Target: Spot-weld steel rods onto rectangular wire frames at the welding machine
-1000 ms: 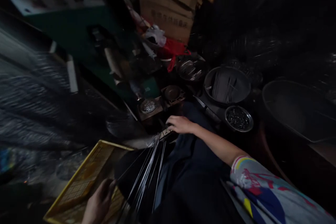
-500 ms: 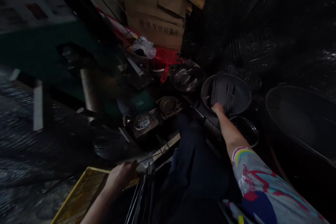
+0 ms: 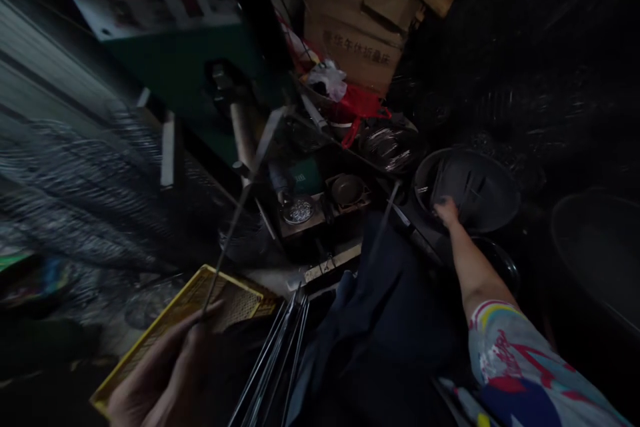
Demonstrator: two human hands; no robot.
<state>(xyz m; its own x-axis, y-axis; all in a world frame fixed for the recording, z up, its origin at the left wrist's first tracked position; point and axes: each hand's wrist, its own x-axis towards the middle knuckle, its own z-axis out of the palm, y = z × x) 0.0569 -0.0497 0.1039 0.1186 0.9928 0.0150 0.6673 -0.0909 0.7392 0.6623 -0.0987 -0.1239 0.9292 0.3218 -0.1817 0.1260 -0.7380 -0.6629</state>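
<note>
Seemingly mid-fetch, my right hand point(image 3: 447, 209), grip unclear, reaches into a round grey basin point(image 3: 495, 200); my left hand point(image 3: 167, 357) pinches a bent, thin metal rod point(image 3: 266, 140) before me. Next move likely needs precision.

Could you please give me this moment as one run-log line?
left hand: holds bent metal rod | right hand: at edge of grey bowl | nearby: yellow crate, thin metal rods
</note>
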